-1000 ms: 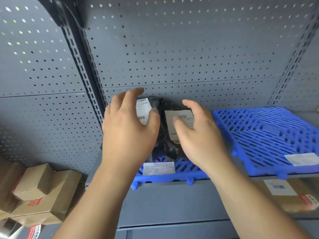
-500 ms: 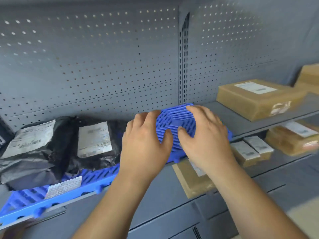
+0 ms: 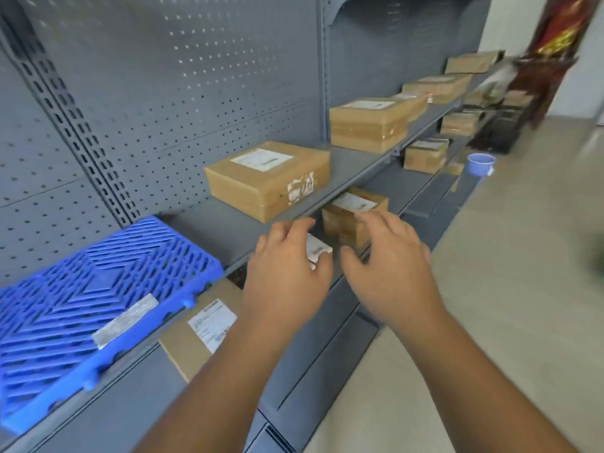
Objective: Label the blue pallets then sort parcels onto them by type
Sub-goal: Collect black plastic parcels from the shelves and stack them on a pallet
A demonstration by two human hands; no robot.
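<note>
View has swung right since half a second ago: the black bags are out of frame, and the blue pallet (image 3: pixel 81 289) now sits at the lower left instead of under the hands. Hand pose is unchanged.

Nearest: both forearms reach forward over the front edge of the grey shelf (image 3: pixel 228 230). Left hand (image 3: pixel 284 273) is palm down, fingers (image 3: pixel 295 228) loosely curled, with no grip visible. A small white-labelled parcel (image 3: pixel 318 251) shows in the gap between its thumb and forefinger; can't tell if it is touched. Right hand (image 3: pixel 389 266) is just beside the left, fingers (image 3: pixel 376 222) relaxed and spread, holding nothing.

The pallet lies flat on the shelf to the left of the hands, no parcels on it, with a white label strip (image 3: pixel 125 320) stuck near its front edge. Below it on the lower shelf, a flat cardboard parcel (image 3: pixel 186 348) pokes out, printed label facing up.

Just past the right hand on the lower shelf is a brown box (image 3: pixel 343 217) with a white label. On the upper shelf beyond the hands is a labelled carton (image 3: pixel 261 181), lying flat, well apart from the pallet. Further along is a larger taped carton (image 3: pixel 369 124), then more cartons (image 3: pixel 438 86) down the run, blurred. Behind it all is the perforated back panel (image 3: pixel 196 93).

Far right: a blue cup (image 3: pixel 479 163) stands by the shelf end, on the pale floor (image 3: pixel 506 289).
</note>
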